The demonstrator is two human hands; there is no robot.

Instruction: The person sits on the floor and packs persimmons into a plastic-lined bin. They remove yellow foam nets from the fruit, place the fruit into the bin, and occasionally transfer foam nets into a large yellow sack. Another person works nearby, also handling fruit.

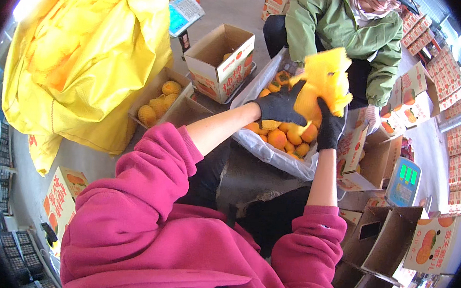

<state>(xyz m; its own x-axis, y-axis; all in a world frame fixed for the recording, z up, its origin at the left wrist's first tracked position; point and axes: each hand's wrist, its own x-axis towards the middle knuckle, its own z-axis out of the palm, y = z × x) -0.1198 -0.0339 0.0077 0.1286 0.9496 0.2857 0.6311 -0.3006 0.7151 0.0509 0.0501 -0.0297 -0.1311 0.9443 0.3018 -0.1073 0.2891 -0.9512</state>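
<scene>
Both my hands wear black gloves and are raised over a crate [271,158] lined with translucent plastic. Loose orange persimmons [277,139] fill the part of it that shows. A bunch of yellow foam net sleeves [322,84] is between my hands. My left hand [281,106] holds its left side, with the fingers partly hidden against the netting. Gripping the lower right of the bunch is my right hand [330,126]. A few yellow net pieces [271,125] lie on the persimmons below my left hand.
Across the crate, a person in a green jacket [343,26] has a gloved hand [372,117] at a carton [371,156]. Left stand a large yellow sack [98,62], a carton of netted fruit [157,106], and an upright carton [221,63] beside a digital scale [184,14]. Another scale [404,182] stands right.
</scene>
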